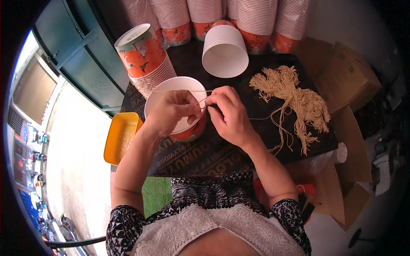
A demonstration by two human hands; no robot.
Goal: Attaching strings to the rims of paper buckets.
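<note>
An orange paper bucket [184,82] with a white inside stands upright in front of me, its mouth facing up. Over its rim my left hand [176,112] pinches a thin cream cord [192,91]. My right hand [227,112] pinches the same cord at the bucket's right rim, fingertips close to the left ones. A short stretch of cord runs taut between the hands, above the opening. From beneath the right hand another strand leads toward a bundle of cream cords [294,100] on the table at the right. The fingers partly hide the rim.
A stack of orange buckets [147,59] stands upside down at the left; another stack [225,51] lies with its white mouth toward me. Bagged stacks [256,21] line the back of the black table [179,158]. A yellow tray [113,147] with small pieces sits left, cardboard boxes [354,81] right.
</note>
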